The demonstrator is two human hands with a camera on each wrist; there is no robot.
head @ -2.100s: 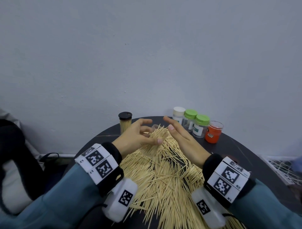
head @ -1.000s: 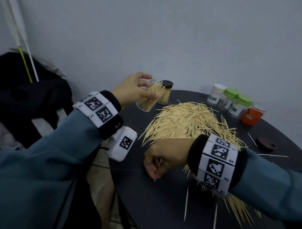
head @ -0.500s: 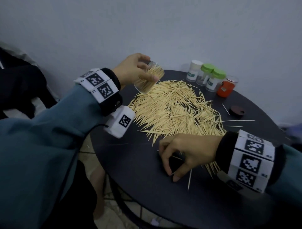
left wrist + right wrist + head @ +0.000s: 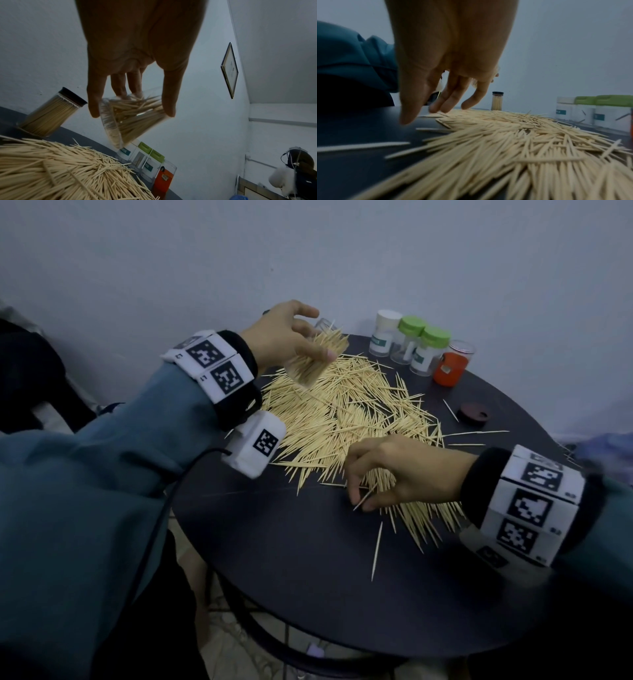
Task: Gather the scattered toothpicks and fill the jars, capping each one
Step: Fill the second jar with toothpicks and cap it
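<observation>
A round black table [image 4: 308, 594] carries a broad heap of pale wooden toothpicks [image 4: 346, 419]. Above the heap's far-left edge, the left hand [image 4: 287, 337] grips a tilted clear toothpick-filled jar [image 4: 317, 359]. At the heap's near edge, the right hand [image 4: 394, 470] pinches one toothpick [image 4: 364, 497].

1. Pale wooden toothpicks [image 4: 346, 419]: big loose heap across round black table, strays at near edge.
2. Clear plastic jar [image 4: 313, 361]: uncapped, tilted, part-filled.
3. Black-capped clear jar [image 4: 49, 113]: full, upright.
4. Dark round lid [image 4: 473, 414]: flat, right of heap.
</observation>
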